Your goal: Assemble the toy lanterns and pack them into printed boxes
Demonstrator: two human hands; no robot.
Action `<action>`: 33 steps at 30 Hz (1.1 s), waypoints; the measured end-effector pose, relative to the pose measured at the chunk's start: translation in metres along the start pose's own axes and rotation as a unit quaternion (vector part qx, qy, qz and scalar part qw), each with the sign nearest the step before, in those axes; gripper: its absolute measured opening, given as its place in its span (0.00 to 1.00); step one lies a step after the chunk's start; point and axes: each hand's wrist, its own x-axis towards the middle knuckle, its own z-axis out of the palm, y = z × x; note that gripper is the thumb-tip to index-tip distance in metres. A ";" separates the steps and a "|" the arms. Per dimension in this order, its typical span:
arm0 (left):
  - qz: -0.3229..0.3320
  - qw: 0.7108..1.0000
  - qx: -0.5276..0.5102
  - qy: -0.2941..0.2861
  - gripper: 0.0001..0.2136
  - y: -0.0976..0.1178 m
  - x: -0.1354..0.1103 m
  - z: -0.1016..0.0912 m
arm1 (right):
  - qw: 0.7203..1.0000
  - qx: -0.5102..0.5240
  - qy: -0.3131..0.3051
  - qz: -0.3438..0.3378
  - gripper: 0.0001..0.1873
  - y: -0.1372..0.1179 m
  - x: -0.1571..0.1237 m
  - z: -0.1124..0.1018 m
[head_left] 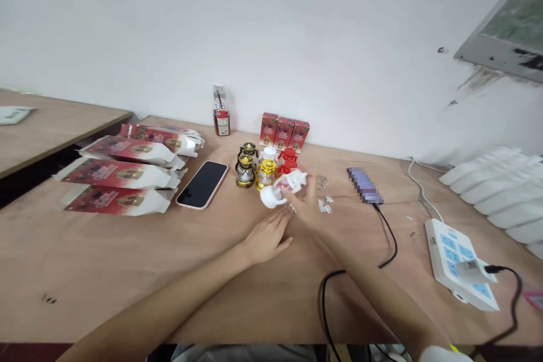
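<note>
A small white lantern [271,198] is tilted on its side above the table, gripped in the closed fingers of my right hand [309,206]. My left hand [267,237] lies flat just below it, fingers stretched out on the wood; whether a tiny piece is under the fingertips I cannot tell. Behind the held lantern stand several small lanterns: a gold one [267,174], a black-and-gold one [245,172], a white one [268,154] and a red one [288,157] partly hidden. To the right of my right hand lie small white plastic pieces [325,205] and a little pile of tiny metal parts [322,182].
Three red printed boxes [284,132] stand near the wall, beside a bottle [221,113]. Flattened red cartons [114,172] lie left, next to a phone [202,184]. A second phone [365,185], its black cable [394,237], a power strip [460,263] and white stacked items [500,192] occupy the right.
</note>
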 end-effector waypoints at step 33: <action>-0.082 0.995 -0.002 -0.060 0.26 -0.001 -0.004 -0.010 | 0.708 -0.696 -0.116 0.000 0.37 0.031 0.208 -0.067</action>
